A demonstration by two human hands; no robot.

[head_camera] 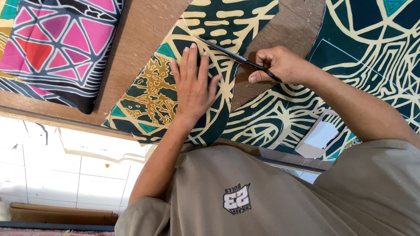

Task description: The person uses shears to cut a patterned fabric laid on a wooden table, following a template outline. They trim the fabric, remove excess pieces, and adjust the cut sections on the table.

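My left hand (192,83) lies flat, fingers spread, on a cut piece of dark green, cream and ochre patterned fabric (146,102) on a wooden table (131,39). My right hand (278,65) grips black scissors (225,51). Their blades point left along the cut edge of the fabric, just beyond my left fingertips. A larger sheet of dark green and cream patterned fabric (372,52) lies under my right forearm and spreads to the right.
A folded pink, red and black patterned cloth (57,48) sits at the table's upper left. A white card piece (319,137) rests on the fabric near the table edge at the right. White floor tiles (65,179) show past the near table edge.
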